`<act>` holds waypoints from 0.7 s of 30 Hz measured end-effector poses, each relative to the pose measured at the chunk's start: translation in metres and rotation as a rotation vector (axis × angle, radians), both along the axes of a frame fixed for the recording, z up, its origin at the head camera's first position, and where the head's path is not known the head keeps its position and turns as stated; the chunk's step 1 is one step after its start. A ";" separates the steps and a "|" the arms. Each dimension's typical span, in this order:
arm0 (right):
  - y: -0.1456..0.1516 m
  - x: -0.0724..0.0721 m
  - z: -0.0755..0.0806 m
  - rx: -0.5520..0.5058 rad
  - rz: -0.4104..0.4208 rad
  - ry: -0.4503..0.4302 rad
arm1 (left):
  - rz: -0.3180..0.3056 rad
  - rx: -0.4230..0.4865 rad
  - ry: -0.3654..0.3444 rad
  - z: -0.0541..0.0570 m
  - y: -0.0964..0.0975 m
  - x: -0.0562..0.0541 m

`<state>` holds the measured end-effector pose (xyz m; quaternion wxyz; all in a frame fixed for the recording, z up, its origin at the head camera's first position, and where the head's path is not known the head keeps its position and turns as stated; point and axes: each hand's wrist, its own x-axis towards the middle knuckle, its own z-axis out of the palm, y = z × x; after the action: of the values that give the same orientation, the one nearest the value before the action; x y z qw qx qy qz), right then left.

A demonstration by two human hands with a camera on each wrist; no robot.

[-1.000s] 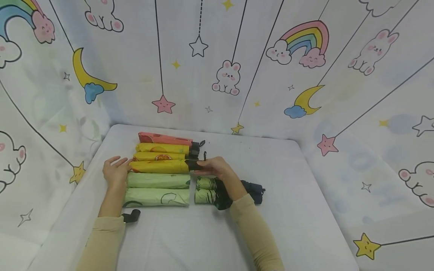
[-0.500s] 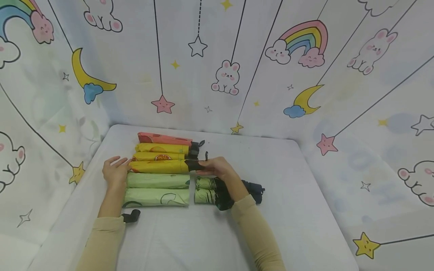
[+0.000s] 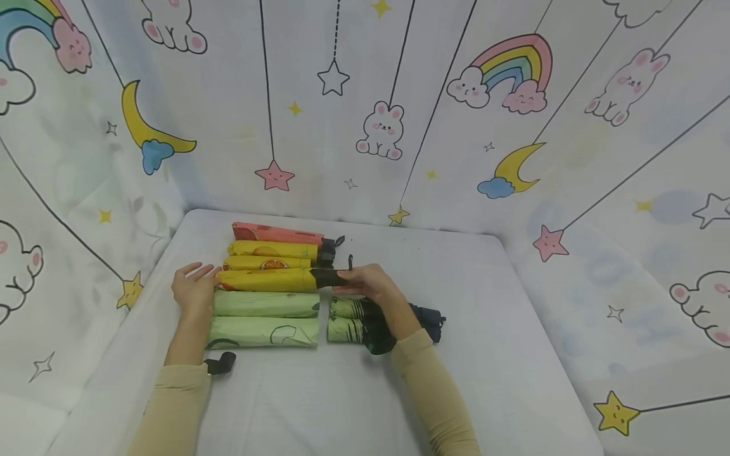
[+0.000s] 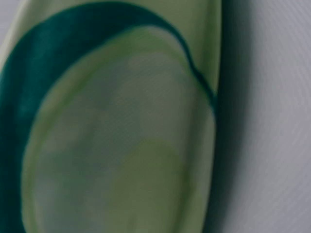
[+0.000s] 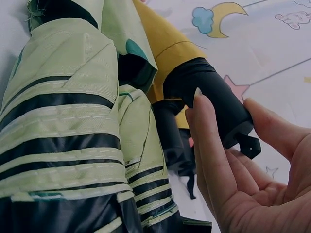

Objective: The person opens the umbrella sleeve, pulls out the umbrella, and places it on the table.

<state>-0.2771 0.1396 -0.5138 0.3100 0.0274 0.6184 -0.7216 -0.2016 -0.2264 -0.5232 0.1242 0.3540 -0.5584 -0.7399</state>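
Note:
A yellow folding umbrella [image 3: 268, 280] in its fabric sleeve lies across the table, its black handle [image 5: 209, 99] out at the right end. My right hand [image 3: 366, 282] pinches that handle between thumb and fingers, as the right wrist view also shows. At the sleeve's left end, my left hand [image 3: 195, 288] pinches the yellow fabric; its other fingers are spread. Just nearer lie two light green umbrella sleeves [image 3: 263, 332]. Under my right forearm are two green folding umbrellas [image 5: 63, 116] with dark stripes, partly hidden. The left wrist view is filled by green printed fabric [image 4: 121, 126].
Behind the held umbrella lie two more yellow umbrellas [image 3: 272, 249] and a red one [image 3: 276, 233], side by side with black ends to the right. Beside the left sleeve cuff is a small black object [image 3: 222, 363]. A white cloth covers the table [image 3: 485, 380]; printed curtains surround it.
My right hand has drawn slightly to the right with the black handle, so more of the handle shows outside the yellow sleeve. My left hand has barely moved.

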 end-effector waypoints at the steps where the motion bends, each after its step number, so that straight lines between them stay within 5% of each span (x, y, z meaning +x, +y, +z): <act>1: 0.000 0.000 0.000 0.001 -0.001 0.001 | 0.000 0.001 0.003 0.000 0.000 0.000; 21: 0.007 0.003 0.004 0.014 -0.006 0.010 | 0.011 0.029 0.023 0.000 -0.001 -0.001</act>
<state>-0.2745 0.1465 -0.5101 0.3043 0.0279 0.6251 -0.7182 -0.2022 -0.2278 -0.5228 0.1298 0.3503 -0.5441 -0.7513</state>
